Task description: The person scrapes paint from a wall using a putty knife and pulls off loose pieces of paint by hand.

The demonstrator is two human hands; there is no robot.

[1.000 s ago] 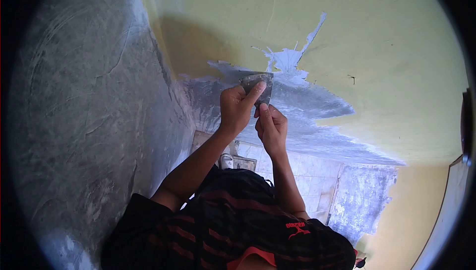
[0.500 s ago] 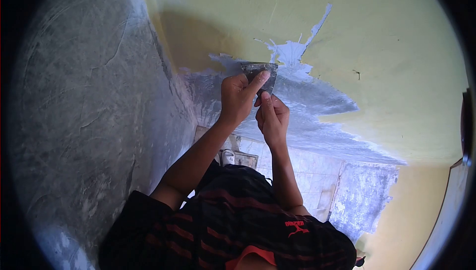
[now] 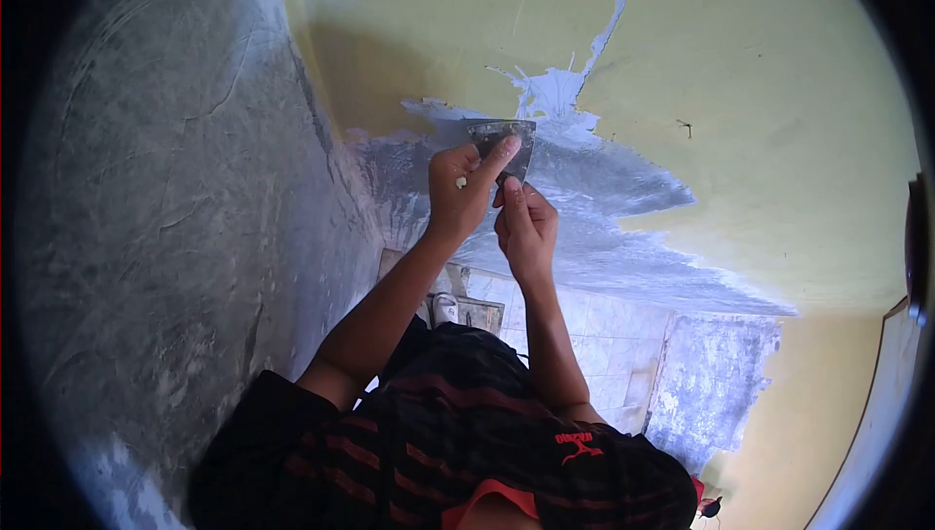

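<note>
A flat metal scraper (image 3: 516,140) has its wide edge against the wall, at the border between yellow paint (image 3: 760,62) and bare grey plaster (image 3: 623,179). My left hand (image 3: 463,189) is closed on the blade, with the thumb pressed flat on its face. A pale flake lies on the back of that hand. My right hand (image 3: 526,228) grips the scraper lower down, at its handle, which the fingers mostly hide. Just above the blade is a whitish patch (image 3: 553,92) where paint is gone.
A rough grey wall (image 3: 175,218) rises close on the left. Below are a tiled floor (image 3: 594,335) and a light shoe (image 3: 445,308). A small dark mark (image 3: 686,128) is on the yellow wall; a door-like panel (image 3: 877,403) stands at the right.
The view has shifted slightly, so the wall and both hands appear a little further left. The pale flake now shows on my left hand. Both hands keep their hold on the scraper.
</note>
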